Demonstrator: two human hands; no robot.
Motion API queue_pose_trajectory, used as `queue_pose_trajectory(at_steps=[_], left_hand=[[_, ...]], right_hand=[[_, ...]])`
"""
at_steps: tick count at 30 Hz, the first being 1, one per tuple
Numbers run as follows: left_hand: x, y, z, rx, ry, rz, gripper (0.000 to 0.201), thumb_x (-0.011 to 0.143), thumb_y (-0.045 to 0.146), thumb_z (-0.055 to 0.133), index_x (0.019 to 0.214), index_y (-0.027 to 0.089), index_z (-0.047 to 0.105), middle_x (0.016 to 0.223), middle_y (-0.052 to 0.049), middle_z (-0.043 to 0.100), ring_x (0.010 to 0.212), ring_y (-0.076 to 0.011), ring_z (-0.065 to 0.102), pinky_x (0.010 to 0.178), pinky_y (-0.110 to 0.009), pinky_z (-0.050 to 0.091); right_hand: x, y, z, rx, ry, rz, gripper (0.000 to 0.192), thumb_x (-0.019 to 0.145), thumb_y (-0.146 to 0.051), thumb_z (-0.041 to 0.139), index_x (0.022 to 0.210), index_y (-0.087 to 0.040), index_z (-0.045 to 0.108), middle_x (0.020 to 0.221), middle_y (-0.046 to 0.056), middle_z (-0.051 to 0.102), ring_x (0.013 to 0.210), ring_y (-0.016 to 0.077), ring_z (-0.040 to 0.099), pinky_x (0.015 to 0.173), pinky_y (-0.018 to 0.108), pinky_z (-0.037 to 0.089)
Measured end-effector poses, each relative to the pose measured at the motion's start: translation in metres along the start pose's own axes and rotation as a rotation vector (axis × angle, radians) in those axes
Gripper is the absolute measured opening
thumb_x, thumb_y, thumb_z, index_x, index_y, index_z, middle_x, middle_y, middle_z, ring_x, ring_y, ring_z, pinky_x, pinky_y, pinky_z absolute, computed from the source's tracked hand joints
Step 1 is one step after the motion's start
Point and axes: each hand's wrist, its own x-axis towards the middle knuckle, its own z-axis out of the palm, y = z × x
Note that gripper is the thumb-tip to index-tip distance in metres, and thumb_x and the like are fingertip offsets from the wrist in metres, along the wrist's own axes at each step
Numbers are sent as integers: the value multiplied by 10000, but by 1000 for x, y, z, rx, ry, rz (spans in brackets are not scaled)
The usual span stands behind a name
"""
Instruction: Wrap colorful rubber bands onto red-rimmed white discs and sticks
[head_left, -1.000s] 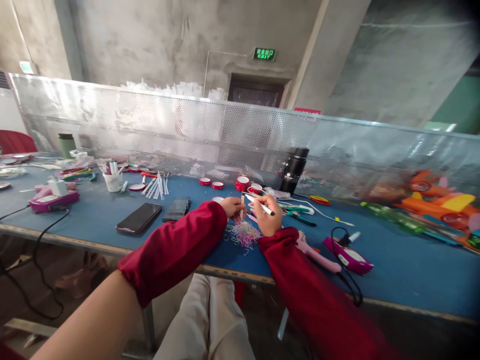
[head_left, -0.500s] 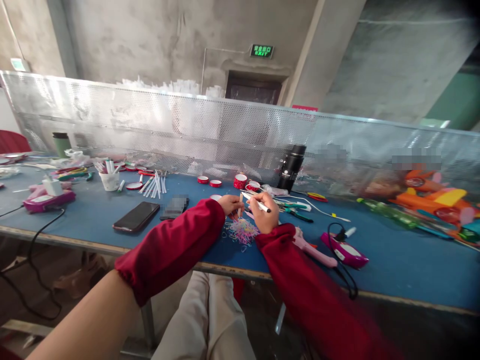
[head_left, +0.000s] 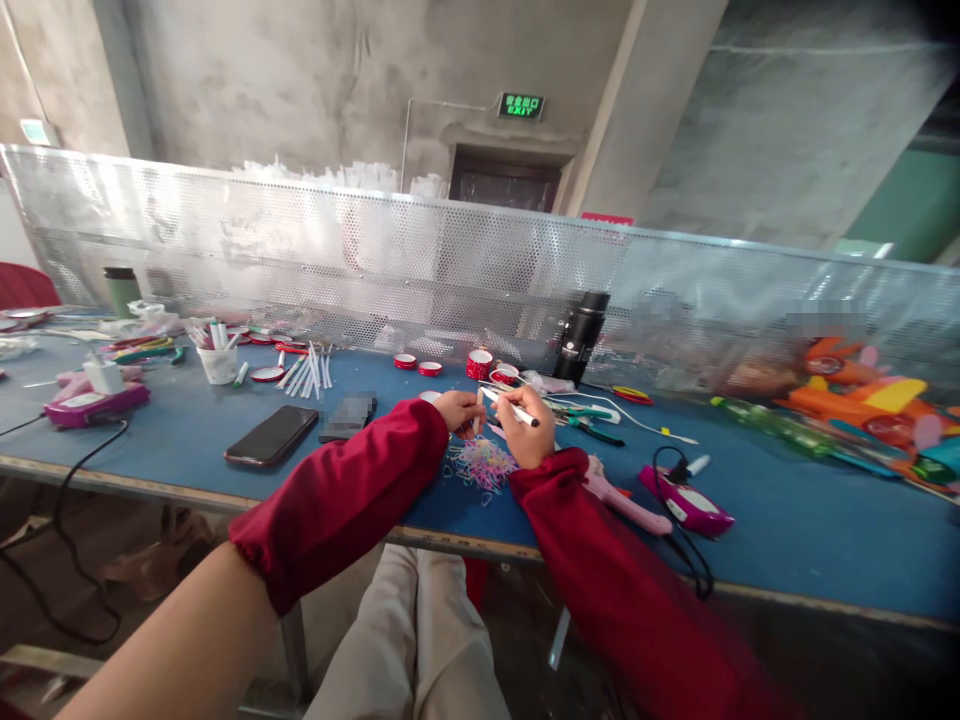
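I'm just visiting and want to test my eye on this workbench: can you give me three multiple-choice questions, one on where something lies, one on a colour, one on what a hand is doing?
1. Where does the heap of small coloured rubber bands lie?
A. on the blue table just below both hands
B. inside the white cup
C. on the phone

2. What colour are the sleeves?
A. green
B. dark red
C. grey

3. What is the right hand doing?
A. lying flat and empty
B. gripping a white pen-like stick
C. holding the black flask

Answers: 1 A, the heap sits on the table under the hands. 2 B, both forearms are covered in dark red. 3 B, the fingers close round the stick, while the left hand pinches a small piece.
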Motion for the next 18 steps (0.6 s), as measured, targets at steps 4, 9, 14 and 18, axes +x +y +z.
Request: queue_pose_trajectory(at_steps=[4, 9, 14, 18], left_hand=[[0, 0, 0, 7, -7, -11, 229, 937, 333, 540, 828, 134, 565, 683, 2, 639, 502, -88, 580, 523, -208, 472], [-1, 3, -2, 39, -24, -3, 216, 950, 306, 506, 836, 131, 564, 707, 1, 648, 497, -75, 588, 478, -169, 418], [-1, 2, -4, 24, -53, -1, 254, 965, 353, 483, 873, 131, 564, 794, -27, 691, 520, -77, 632, 465, -152, 398], [-1, 1, -4, 0, -55, 9, 233, 978, 327, 453, 909, 134, 562, 756, -22, 687, 504, -96, 628, 485, -180, 433]], right_hand=[[0, 7, 1, 31, 12, 11, 168, 857, -352, 586, 767, -218, 632, 741, 17, 695, 674, 186, 643, 655, 310, 512], [1, 19, 2, 96, 39, 49, 182, 879, -394, 579, 872, -222, 639, 813, 32, 721, 707, 200, 666, 659, 328, 546], [2, 21, 1, 76, 26, 21, 305, 939, -450, 500, 1056, -227, 673, 920, 57, 737, 769, 209, 688, 689, 337, 562], [2, 22, 3, 59, -30, 59, 349, 957, -480, 456, 1065, -233, 677, 906, 55, 745, 735, 201, 694, 672, 330, 560]])
